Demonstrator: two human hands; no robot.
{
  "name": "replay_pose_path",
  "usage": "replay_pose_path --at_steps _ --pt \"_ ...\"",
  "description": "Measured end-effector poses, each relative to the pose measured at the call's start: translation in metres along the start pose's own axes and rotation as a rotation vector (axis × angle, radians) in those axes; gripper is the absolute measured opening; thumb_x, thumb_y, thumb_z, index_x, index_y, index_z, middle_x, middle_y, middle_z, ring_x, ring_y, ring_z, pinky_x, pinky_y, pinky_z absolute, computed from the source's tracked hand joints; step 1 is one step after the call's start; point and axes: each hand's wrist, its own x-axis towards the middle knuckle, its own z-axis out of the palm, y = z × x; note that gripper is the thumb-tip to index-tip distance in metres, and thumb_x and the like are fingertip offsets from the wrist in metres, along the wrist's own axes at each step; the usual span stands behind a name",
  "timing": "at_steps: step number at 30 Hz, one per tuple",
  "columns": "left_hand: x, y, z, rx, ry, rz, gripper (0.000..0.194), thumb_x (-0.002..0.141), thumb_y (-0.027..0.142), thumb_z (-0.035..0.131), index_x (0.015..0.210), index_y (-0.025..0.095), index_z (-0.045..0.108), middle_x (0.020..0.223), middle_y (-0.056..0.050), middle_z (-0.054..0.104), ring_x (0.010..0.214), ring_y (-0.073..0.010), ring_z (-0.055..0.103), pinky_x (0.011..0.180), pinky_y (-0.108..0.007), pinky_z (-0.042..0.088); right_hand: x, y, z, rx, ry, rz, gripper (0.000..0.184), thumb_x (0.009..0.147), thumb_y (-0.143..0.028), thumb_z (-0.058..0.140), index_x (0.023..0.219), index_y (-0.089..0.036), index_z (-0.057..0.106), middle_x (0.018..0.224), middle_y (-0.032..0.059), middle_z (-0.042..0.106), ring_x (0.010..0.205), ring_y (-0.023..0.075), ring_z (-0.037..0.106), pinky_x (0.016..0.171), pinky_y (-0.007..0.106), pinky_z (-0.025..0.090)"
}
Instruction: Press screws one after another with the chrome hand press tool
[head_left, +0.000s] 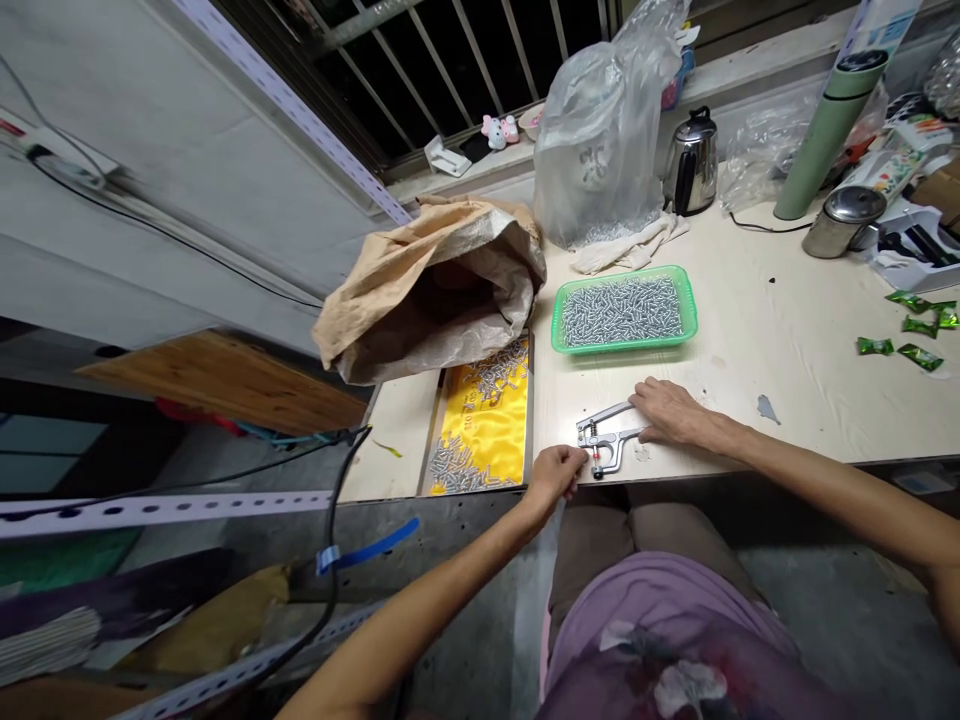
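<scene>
My right hand (pixel 664 411) is wrapped around the handles of metal hand pliers (pixel 616 438), which look like snap-fastener pliers with a spring and a small red part by the jaws. The pliers lie low over the table near its front edge. At the jaw end, my left hand (pixel 553 474) is closed in a pinch; whatever is between its fingertips is too small to make out. Left of that hand is a tray lined with yellow cloth (pixel 491 425), bearing loose small silvery metal pieces (pixel 456 466). Beyond the pliers, a green basket (pixel 626 348) holds many similar pieces.
An open brown sack (pixel 375 290) leans over the tray's back end. Behind the basket stand a clear plastic bag (pixel 592 150), a white cloth (pixel 630 247) and a steel kettle (pixel 693 165). Rightward are a green flask (pixel 829 140), a steel cup (pixel 841 220) and green-wrapped sweets (pixel 920 356).
</scene>
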Motion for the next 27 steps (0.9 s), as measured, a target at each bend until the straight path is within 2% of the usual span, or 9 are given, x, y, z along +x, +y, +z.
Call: replay_pose_path --at_steps 2,3,5,8,11,14,20,23,27 --pt "0.000 0.003 0.004 0.191 0.149 0.313 0.018 0.084 0.030 0.057 0.077 0.015 0.065 0.071 -0.003 0.065 0.068 -0.0150 0.063 0.064 -0.026 0.051 -0.003 -0.004 -0.002 -0.002 -0.002 0.023 0.035 0.075 -0.034 0.074 0.098 -0.010 0.062 0.102 0.0129 0.060 0.097 0.0246 0.052 0.077 0.033 0.042" --pt "0.002 0.006 0.007 0.283 0.188 0.469 0.015 0.083 0.029 0.059 0.086 0.016 0.066 0.083 -0.005 0.068 0.081 -0.0179 0.064 0.074 -0.030 0.052 -0.004 -0.006 -0.002 -0.002 0.003 0.030 0.033 0.076 -0.032 0.074 0.097 -0.011 0.062 0.101 0.0125 0.060 0.097 0.0243 0.052 0.076 0.032 0.042" --pt "0.007 0.014 0.017 0.449 0.190 0.718 0.026 0.081 0.029 0.063 0.105 0.017 0.063 0.105 -0.009 0.066 0.100 -0.0228 0.060 0.089 -0.038 0.049 -0.007 -0.007 -0.002 0.007 0.014 0.031 0.032 0.076 -0.032 0.073 0.098 -0.012 0.061 0.101 0.0123 0.060 0.098 0.0242 0.051 0.077 0.032 0.043" --pt "0.021 0.030 0.031 0.645 0.126 0.896 0.046 0.079 0.030 0.067 0.121 0.017 0.053 0.124 -0.012 0.058 0.114 -0.0267 0.052 0.098 -0.044 0.044 -0.012 -0.007 -0.002 0.037 0.013 0.010 0.039 0.074 -0.033 0.074 0.103 -0.010 0.060 0.104 0.0137 0.059 0.099 0.0248 0.051 0.081 0.033 0.044" --pt "0.031 0.041 0.036 0.788 0.056 0.906 0.053 0.079 0.030 0.068 0.126 0.015 0.047 0.124 -0.013 0.055 0.113 -0.0275 0.051 0.098 -0.044 0.044 -0.016 -0.007 -0.002 0.054 0.010 0.000 0.046 0.073 -0.029 0.075 0.110 -0.009 0.057 0.107 0.0138 0.058 0.100 0.0245 0.050 0.083 0.033 0.044" --pt "0.034 0.050 0.032 0.876 0.000 0.876 0.052 0.079 0.033 0.068 0.124 0.015 0.048 0.116 -0.012 0.057 0.108 -0.0273 0.051 0.093 -0.042 0.045 -0.017 -0.011 -0.004 0.017 -0.001 0.048 0.039 0.076 -0.026 0.072 0.110 -0.010 0.059 0.107 0.0132 0.059 0.100 0.0245 0.051 0.082 0.033 0.044" --pt "0.030 0.057 0.029 0.901 -0.051 0.806 0.026 0.084 0.032 0.064 0.105 0.017 0.060 0.101 -0.008 0.060 0.100 -0.0243 0.052 0.084 -0.037 0.047 -0.013 -0.019 -0.001 -0.024 -0.061 0.082 0.014 0.086 -0.020 0.059 0.095 -0.012 0.065 0.097 0.0119 0.063 0.096 0.0230 0.055 0.080 0.031 0.041" --pt "0.029 0.058 0.032 0.896 -0.064 0.793 0.012 0.086 0.029 0.060 0.093 0.018 0.063 0.094 -0.006 0.061 0.098 -0.0229 0.053 0.080 -0.034 0.047 -0.014 -0.019 0.004 0.011 -0.072 0.066 0.018 0.091 -0.017 0.049 0.094 -0.013 0.066 0.094 0.0103 0.064 0.093 0.0207 0.056 0.077 0.030 0.040" --pt "0.032 0.057 0.032 0.871 -0.048 0.804 0.011 0.085 0.027 0.061 0.092 0.019 0.064 0.093 -0.007 0.063 0.098 -0.0236 0.054 0.080 -0.034 0.049 -0.018 -0.017 0.009 0.039 -0.037 0.080 0.019 0.092 -0.019 0.048 0.095 -0.013 0.066 0.094 0.0104 0.064 0.092 0.0207 0.056 0.076 0.029 0.039"
